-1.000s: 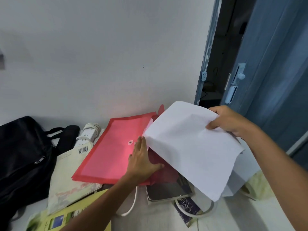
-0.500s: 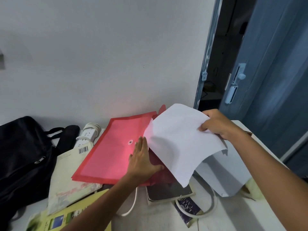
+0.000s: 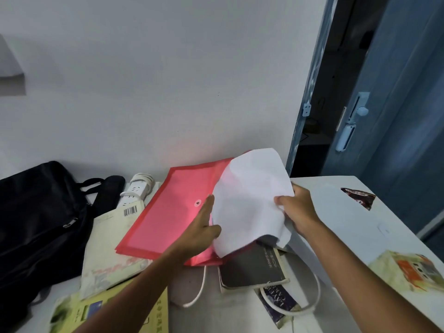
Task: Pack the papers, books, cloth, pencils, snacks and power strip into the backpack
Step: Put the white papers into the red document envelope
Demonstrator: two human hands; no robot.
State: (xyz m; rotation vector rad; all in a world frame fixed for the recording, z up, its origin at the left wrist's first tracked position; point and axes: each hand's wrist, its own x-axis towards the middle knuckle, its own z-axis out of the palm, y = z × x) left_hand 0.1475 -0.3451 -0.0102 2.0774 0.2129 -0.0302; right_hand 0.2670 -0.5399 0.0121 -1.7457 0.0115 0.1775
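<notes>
Item: yellow book (image 3: 101, 306), near edge, partly cut off by frame.
Item: left hand (image 3: 200, 233), fingers spread flat, pinning red folder (image 3: 168, 212).
Item: right hand (image 3: 299, 211), pinched on white papers (image 3: 249, 200), sheets bowed at the folder mouth. Risk: edge may catch and crease, or folder slide.
Item: backpack (image 3: 36, 224), far left; opening not visible.
Item: power strip (image 3: 135, 191) by wall.
Pencils, cloth: not made out.

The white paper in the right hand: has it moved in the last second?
Yes. The white paper has slid left, toward the red folder, whose mouth the left hand holds, and now overlaps it.
</notes>
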